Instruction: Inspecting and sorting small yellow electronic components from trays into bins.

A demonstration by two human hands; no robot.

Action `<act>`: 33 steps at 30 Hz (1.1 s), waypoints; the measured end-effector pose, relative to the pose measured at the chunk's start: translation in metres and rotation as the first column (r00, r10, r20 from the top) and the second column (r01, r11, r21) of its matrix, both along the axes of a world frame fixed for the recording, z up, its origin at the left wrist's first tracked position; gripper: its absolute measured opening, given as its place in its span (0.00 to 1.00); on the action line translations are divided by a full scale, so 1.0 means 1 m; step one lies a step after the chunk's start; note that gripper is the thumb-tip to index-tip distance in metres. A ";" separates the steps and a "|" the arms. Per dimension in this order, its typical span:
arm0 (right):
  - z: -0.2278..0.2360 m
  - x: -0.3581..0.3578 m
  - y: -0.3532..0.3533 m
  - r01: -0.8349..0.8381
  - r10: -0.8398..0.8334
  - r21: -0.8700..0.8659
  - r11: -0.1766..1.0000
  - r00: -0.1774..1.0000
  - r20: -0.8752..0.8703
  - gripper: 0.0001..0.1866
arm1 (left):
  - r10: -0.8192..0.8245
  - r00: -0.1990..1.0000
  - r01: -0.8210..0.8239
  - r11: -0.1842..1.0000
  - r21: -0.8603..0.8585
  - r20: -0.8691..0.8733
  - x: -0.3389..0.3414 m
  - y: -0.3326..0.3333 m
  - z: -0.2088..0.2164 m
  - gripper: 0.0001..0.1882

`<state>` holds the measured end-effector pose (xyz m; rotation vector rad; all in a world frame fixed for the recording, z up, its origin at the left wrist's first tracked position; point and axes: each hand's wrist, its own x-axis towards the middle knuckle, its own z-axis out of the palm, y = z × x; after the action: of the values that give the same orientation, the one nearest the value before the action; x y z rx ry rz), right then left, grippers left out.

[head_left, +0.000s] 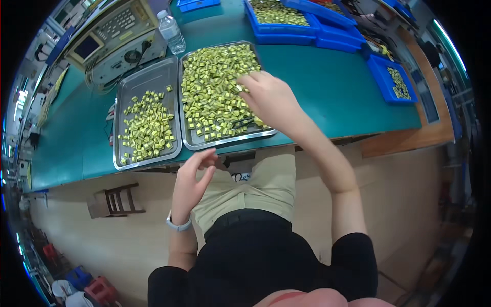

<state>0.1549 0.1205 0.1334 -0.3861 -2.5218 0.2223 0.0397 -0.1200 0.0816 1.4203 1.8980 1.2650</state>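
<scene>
A metal tray in front of me is heaped with small yellow-topped block-shaped parts. Over its right side reaches my right hand, fingers bent together and tips down among the parts; whatever they pinch is hidden. Close to the tray's near right corner, a slim dark tool lies on the parts, its kind unclear. My left hand hovers before the near edge of the tray, thumb and fingers curved but apart, with nothing visible in it. To the left, a second metal tray carries a smaller pile of parts.
A bench instrument with a small screen stands at the back left, beside a clear plastic bottle. Blue bins holding parts sit at the back right. Another blue bin rests near the right end of the green tabletop.
</scene>
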 end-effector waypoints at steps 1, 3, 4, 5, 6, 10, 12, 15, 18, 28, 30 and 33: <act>-0.023 0.002 0.005 0.019 -0.022 -0.093 0.996 0.999 -0.033 0.10 | 0.059 0.998 -0.059 0.998 0.021 0.025 -0.001 0.009 -0.004 0.20; -0.056 0.006 0.000 0.018 -0.029 -0.201 0.979 0.998 -0.051 0.10 | 0.115 0.989 -0.113 0.993 0.029 -0.096 -0.012 0.027 -0.010 0.21; -0.068 0.009 -0.004 -0.003 -0.012 -0.229 0.974 0.998 -0.063 0.11 | 0.148 0.964 -0.141 0.989 0.049 -0.220 -0.018 0.036 -0.014 0.21; -0.076 0.010 -0.008 -0.032 0.013 -0.260 0.965 0.997 -0.075 0.13 | 0.181 0.951 -0.168 0.983 0.074 -0.251 -0.023 0.044 -0.018 0.20; -0.082 0.012 -0.012 -0.053 0.037 -0.276 0.960 0.997 -0.062 0.13 | 0.202 0.949 -0.194 0.979 0.055 -0.241 -0.026 0.049 -0.021 0.20; -0.101 0.012 -0.007 -0.151 0.165 -0.148 0.977 0.983 0.083 0.18 | 0.132 0.873 -0.186 0.980 -0.070 -0.469 -0.039 0.067 -0.036 0.16; -0.103 0.009 -0.003 -0.070 0.080 -0.104 0.992 0.992 0.097 0.20 | 0.094 0.896 -0.160 0.980 -0.118 -0.433 -0.040 0.075 -0.034 0.14; -0.108 0.006 0.004 -0.094 0.101 -0.055 0.994 0.982 0.158 0.20 | 0.091 0.901 -0.173 0.972 -0.158 -0.423 -0.044 0.080 -0.034 0.13; -0.116 0.002 0.009 -0.118 0.121 -0.026 0.993 0.979 0.166 0.20 | 0.044 0.899 -0.138 0.973 -0.187 -0.436 -0.050 0.083 -0.028 0.13; -0.128 0.000 0.009 -0.046 0.024 -0.175 0.983 0.992 -0.125 0.21 | -0.143 0.851 0.065 0.983 -0.170 -0.504 -0.067 0.082 -0.037 0.18; -0.130 0.000 0.009 -0.032 0.011 -0.168 0.985 0.992 -0.125 0.21 | -0.199 0.819 0.100 0.973 -0.207 -0.539 -0.069 0.081 -0.033 0.20; -0.132 -0.001 0.008 -0.030 0.005 -0.173 0.984 0.989 -0.145 0.21 | -0.261 0.761 0.162 0.963 -0.215 -0.593 -0.073 0.082 -0.034 0.22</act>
<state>0.1541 0.1285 0.0015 -0.4015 -2.3712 0.4644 -0.0337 -0.0383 0.0481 2.0740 2.0783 0.5498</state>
